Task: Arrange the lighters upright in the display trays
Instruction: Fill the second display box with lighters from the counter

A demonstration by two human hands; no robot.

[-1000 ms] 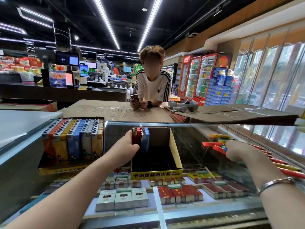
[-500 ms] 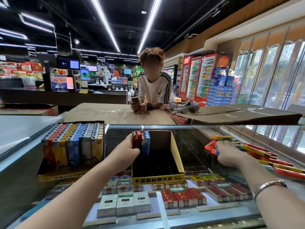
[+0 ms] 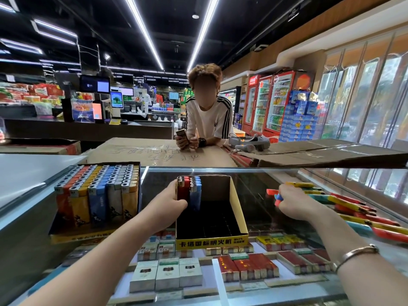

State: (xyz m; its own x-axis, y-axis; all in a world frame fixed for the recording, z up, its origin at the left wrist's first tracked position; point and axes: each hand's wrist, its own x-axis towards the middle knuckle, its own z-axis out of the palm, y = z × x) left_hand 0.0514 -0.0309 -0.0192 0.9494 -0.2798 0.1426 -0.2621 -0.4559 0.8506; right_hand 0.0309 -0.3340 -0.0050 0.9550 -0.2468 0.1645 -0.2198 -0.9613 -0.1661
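With the tray [image 3: 236,210] gripped by the left hand [image 3: 171,205] and loose lighters [image 3: 277,198] pinched by the right hand [image 3: 291,200], the upright lighters [image 3: 189,189] beside the left thumb could be toppled.

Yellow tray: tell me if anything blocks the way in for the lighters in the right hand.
Nothing visible does. Bare glass counter separates the right hand from the yellow tray, whose right side stands empty; the left hand grips its far-left corner.

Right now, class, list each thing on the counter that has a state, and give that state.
Left tray: full, lighters upright.
Yellow tray: mostly empty, few upright lighters at back left.
Loose lighters: lying flat.
Left hand: steadying upright lighters.
Right hand: gripping loose lighters.
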